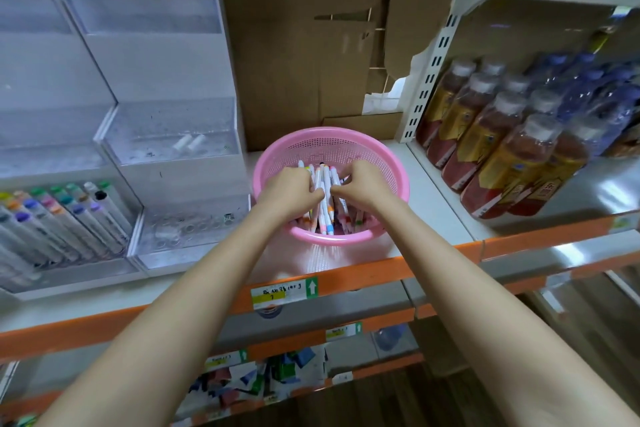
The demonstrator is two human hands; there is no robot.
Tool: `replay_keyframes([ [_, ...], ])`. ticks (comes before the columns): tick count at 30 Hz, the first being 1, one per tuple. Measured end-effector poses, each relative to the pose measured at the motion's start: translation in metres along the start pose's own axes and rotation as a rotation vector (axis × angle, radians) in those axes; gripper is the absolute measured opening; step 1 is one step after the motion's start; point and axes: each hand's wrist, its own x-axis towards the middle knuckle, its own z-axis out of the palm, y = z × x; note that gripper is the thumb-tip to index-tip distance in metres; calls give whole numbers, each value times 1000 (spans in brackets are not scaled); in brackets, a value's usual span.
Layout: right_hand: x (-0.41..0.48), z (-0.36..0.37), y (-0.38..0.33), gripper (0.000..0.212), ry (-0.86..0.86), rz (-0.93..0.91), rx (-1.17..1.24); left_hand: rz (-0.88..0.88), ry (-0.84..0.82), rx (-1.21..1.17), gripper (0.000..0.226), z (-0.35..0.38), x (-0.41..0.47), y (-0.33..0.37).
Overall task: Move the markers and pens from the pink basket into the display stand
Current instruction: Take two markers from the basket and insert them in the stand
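Reaches into the pink basket [349, 146] on the shelf [434, 204]; clamps left grip [289, 185] and right grip [362, 184] round the markers [326, 199] lying inside, just right of the clear display stand [173, 166].

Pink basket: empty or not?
Not empty: a pile of pens lies in the basket, left hand and right hand gripping some.

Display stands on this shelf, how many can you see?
2: the left stand, cut by the frame edge, with markers in its lowest tier, and the right stand between it and the pink basket. More could be out of frame.
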Motion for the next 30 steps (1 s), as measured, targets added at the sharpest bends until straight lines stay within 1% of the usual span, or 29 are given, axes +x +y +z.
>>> replay_keyframes([
  [2, -3, -1, -2, 36, 20, -6, -1, 14, 15, -61, 26, -2, -1, 1],
  [3, -4, -2, -1, 35, 24, 0, 7, 20, 27, -107, 22, -2, -2, 1],
  [5, -2, -3, -1, 28, 27, 2, 43, 18, 64, -222, 13, -5, -2, 1],
  [7, -1, -4, 0, 22, 42, -7, 80, 21, 104, -339, 9, -5, -2, -1],
  [9, 0, -3, 0, 21, 75, -32, 124, 35, 133, -427, 12, -6, -3, -3],
  [11, 0, -3, 0, 9, 103, -54, 169, 72, 173, -491, 15, -8, -5, -3],
  [12, 0, -3, 1, 13, 122, -70, 186, 104, 200, -529, 15, -9, -6, -3],
  [14, -4, -5, 0, 41, 172, -100, 220, 171, 259, -613, 18, -11, -8, -3],
  [16, -11, -8, -3, 56, 205, -149, 264, 211, 304, -676, 26, -13, -11, -3],
  [17, -14, -8, -5, 58, 210, -176, 276, 222, 318, -696, 32, -14, -12, -4],
  [19, -18, -8, -9, 55, 235, -235, 288, 239, 352, -713, 42, -14, -15, -3],
  [22, -26, -8, -19, 50, 280, -314, 320, 277, 441, -686, 48, -18, -25, -1],
  [25, -37, -12, -37, 49, 297, -363, 342, 326, 495, -636, 50, -28, -39, -1],
  [30, -52, -8, -69, 49, 364, -445, 419, 343, 595, -661, 44, -57, -65, -15],
])
